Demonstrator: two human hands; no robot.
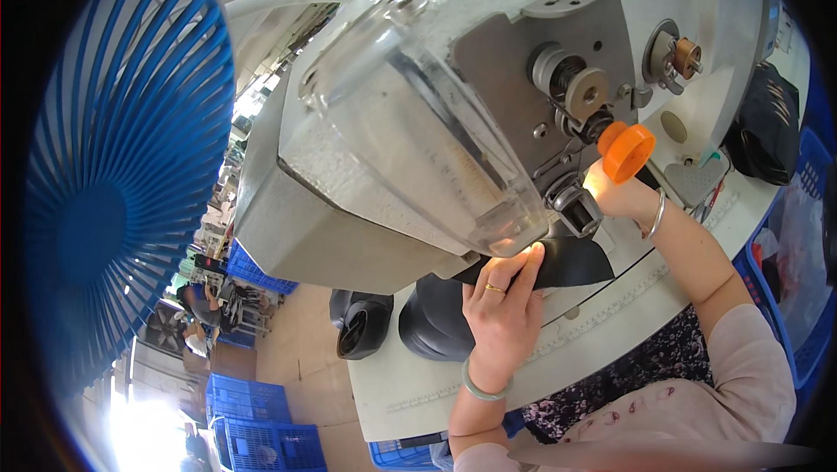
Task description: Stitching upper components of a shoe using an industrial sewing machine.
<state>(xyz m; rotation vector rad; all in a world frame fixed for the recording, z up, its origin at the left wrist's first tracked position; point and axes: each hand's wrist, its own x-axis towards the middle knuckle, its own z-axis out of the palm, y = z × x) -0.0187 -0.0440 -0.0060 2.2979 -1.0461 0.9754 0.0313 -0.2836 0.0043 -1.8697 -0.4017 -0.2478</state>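
Observation:
A large pale sewing machine (pixel 331 210) fills the upper middle, with a clear plastic guard (pixel 418 132) and an orange knob (pixel 628 151). Under its head lies a curved black leather-like piece (pixel 571 264), lit by a small lamp glow. My left hand (pixel 507 311), with a ring and a pale bangle, grips the piece's near edge; its fingers are bent and pressed together there, fingertips just below the guard. Behind the orange knob, my right hand (pixel 610 193) reaches in beside the sewing area. The machine hides its fingers, and a silver bangle circles the wrist.
Black leather-like pieces (pixel 436 319) lie left of my left hand, and another (pixel 767 123) sits at the far right. A ruler strip (pixel 558 341) runs along the white table (pixel 384 385). A blue fan (pixel 131 202) looms at left. Blue crates (pixel 266 441) stand on the floor.

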